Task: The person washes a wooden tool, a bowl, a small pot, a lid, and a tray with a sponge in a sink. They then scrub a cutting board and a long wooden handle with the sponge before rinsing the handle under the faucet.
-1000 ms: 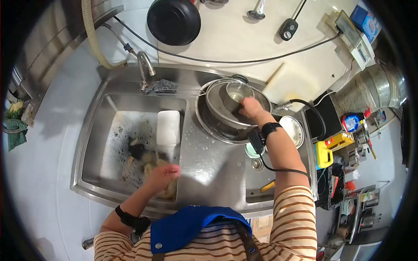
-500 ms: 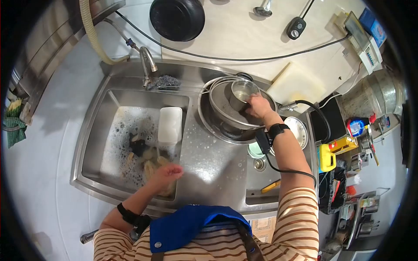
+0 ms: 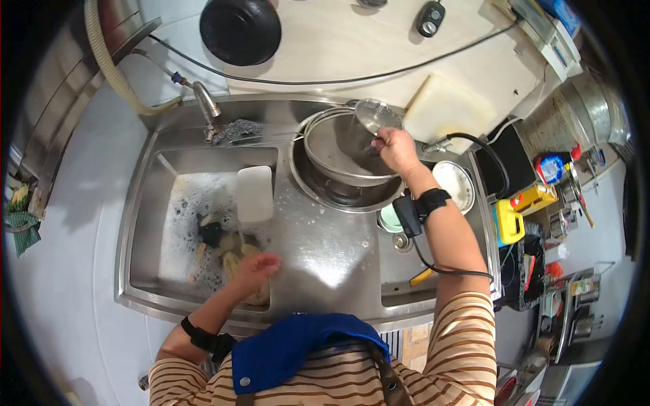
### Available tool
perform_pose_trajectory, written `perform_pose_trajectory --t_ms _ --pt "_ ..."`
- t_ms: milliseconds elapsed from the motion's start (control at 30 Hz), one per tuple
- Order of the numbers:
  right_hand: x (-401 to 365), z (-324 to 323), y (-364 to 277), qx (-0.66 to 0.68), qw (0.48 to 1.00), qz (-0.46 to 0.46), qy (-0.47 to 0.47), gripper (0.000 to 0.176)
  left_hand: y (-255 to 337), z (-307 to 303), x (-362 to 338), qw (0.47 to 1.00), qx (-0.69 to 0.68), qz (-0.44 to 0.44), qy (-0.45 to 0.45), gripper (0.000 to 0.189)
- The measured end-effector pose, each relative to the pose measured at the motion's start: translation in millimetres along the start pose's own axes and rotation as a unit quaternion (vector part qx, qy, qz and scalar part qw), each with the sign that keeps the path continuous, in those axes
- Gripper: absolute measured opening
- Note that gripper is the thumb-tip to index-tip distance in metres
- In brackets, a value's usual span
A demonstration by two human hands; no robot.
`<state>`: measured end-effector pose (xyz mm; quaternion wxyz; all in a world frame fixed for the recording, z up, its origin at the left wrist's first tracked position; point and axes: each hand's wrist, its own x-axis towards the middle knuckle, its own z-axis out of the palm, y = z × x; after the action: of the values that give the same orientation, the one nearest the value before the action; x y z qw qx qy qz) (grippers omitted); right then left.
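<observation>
**Right hand [image 3: 396,149] gripping metal cup [image 3: 352,139]; left hand [image 3: 254,273] grip unclear**

Clock = view centre. Cup at 1 o'clock, tilted, above stacked metal bowls [image 3: 328,150]. Right forearm in from 4, thumb and fingers closed on cup. Left forearm in from 7–8, fingers half-curled over basin [image 3: 142,237]; can't tell if it's holding anything. Basin at 9: suds, white container [image 3: 255,195]. Steel counter [image 3: 325,254] wet. Tap [image 3: 205,101] at 10, black pan [image 3: 240,32] at 11, cutting board [image 3: 450,115] at 2, yellow jug [image 3: 509,223] at 3.
</observation>
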<state>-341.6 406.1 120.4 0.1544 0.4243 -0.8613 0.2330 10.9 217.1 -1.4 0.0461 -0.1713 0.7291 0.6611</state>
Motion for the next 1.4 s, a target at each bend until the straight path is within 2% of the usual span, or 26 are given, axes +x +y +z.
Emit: perform_pose_trajectory --t_ms 100,167,300,367,433,467,700,833,900,967,1033,1100,1167,1233,1300,1367,1400 --pt "-18.8 -48.9 -2.3 0.015 1.000 0.007 0.025 0.012 9.5 5.6 2.3 1.000 0.014 -0.015 -0.005 0.021" --pt "-39.9 -80.8 3.2 0.016 0.998 -0.035 0.048 0.013 15.9 12.8 5.3 0.999 -0.043 -0.003 -0.014 0.022" --pt "-96.7 -142.7 4.4 -0.051 0.999 -0.001 -0.004 0.011 22.3 28.6 15.2 0.997 -0.027 -0.007 -0.070 0.022" --pt "-132.7 -156.8 14.9 -0.051 0.999 0.008 -0.013 0.012 16.1 38.1 21.7 0.995 0.014 0.035 -0.090 0.022" --pt "-170.0 -160.5 26.8 -0.054 0.996 0.058 -0.050 0.012 19.7 48.2 24.8 0.995 0.016 0.016 -0.099 0.023" --pt "-188.3 -156.6 36.2 -0.051 0.996 0.044 -0.052 0.012 22.0 53.6 26.5 0.995 0.018 0.001 -0.097 0.024" --pt "-305.5 -53.1 120.7 -0.053 0.985 0.129 -0.106 0.009 31.7 86.3 41.8 0.993 0.028 -0.008 -0.112 0.026" --pt "-340.6 1.0 142.7 -0.022 0.988 0.115 -0.103 0.008 51.2 100.1 42.9 0.994 0.058 -0.018 -0.087 0.023" --pt "-347.6 18.0 146.8 0.004 0.980 0.130 -0.147 0.007 48.6 103.9 43.2 0.996 0.050 -0.038 -0.069 0.023" --pt "-352.2 34.4 153.5 0.030 0.979 0.122 -0.159 0.009 45.2 105.5 46.3 0.993 0.084 -0.059 -0.056 0.025" --pt "-353.9 51.9 162.5 0.059 0.968 0.081 -0.229 0.009 41.1 109.8 47.4 0.993 0.082 -0.074 -0.043 0.024" --pt "-356.5 72.6 168.2 0.078 0.962 0.043 -0.260 0.009 41.0 114.6 49.8 0.993 0.076 -0.085 -0.031 0.023" --pt "-358.8 95.5 173.2 0.094 0.953 -0.001 -0.287 0.008 46.6 116.9 51.8 0.992 0.099 -0.054 -0.048 0.023" --pt "-364.1 120.2 175.1 0.071 0.936 -0.029 -0.344 0.017 56.0 122.7 51.3 0.993 0.094 -0.066 -0.031 0.021" --pt "-363.3 136.4 168.9 0.088 0.931 -0.034 -0.353 0.019 57.3 123.4 49.9 0.993 0.091 -0.075 -0.011 0.019" --pt "-367.6 164.3 169.6 0.074 0.946 -0.014 -0.314 0.007 53.9 122.2 49.4 0.992 0.099 -0.073 0.006 0.019" --pt "-364.0 174.9 168.4 0.060 0.935 -0.023 -0.349 0.008 51.1 122.8 49.1 0.992 0.100 -0.073 0.014 0.019"
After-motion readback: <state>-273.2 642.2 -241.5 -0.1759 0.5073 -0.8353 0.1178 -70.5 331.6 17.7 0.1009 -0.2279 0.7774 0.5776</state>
